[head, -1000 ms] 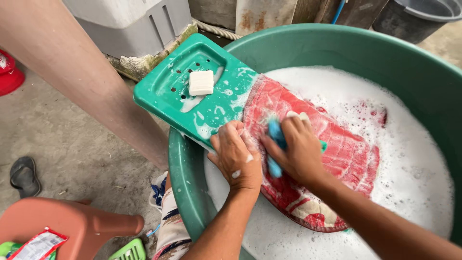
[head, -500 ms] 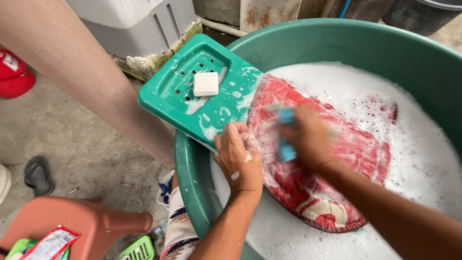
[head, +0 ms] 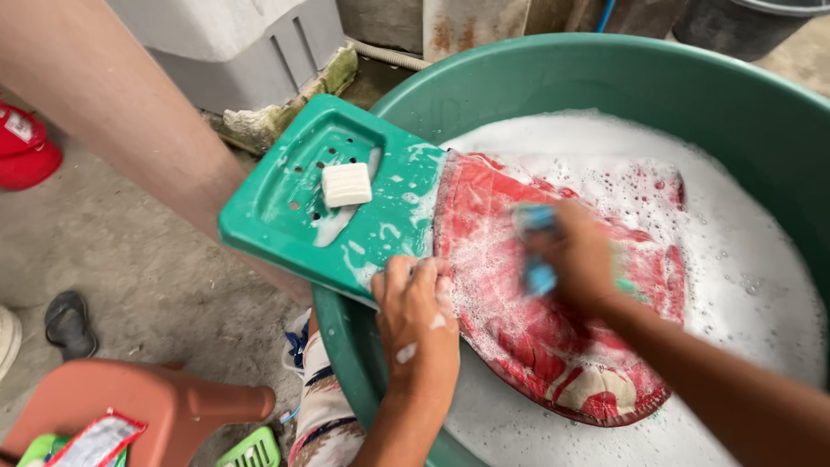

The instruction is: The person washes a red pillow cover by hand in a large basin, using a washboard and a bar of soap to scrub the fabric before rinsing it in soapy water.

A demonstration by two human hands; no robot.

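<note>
A red patterned cloth [head: 536,346] covered in suds lies on a green washboard [head: 285,199] that leans on the rim of a big green tub [head: 605,78]. My left hand [head: 419,324] presses down on the cloth's near edge where it meets the board. My right hand [head: 575,255], blurred with motion, grips a blue scrub brush [head: 538,246] against the cloth. A white bar of soap [head: 346,184] rests in the washboard's holed tray.
The tub holds foamy white water [head: 752,285]. A bare leg [head: 112,104] crosses the upper left. On the concrete floor are a red object [head: 26,147], a dark sandal [head: 69,322], an orange plastic stool [head: 147,402] and a grey crate [head: 233,43].
My right hand has moved the brush across the cloth, away from my left hand. The view has shifted so the tub sits further right. My left hand stays on the cloth's edge.
</note>
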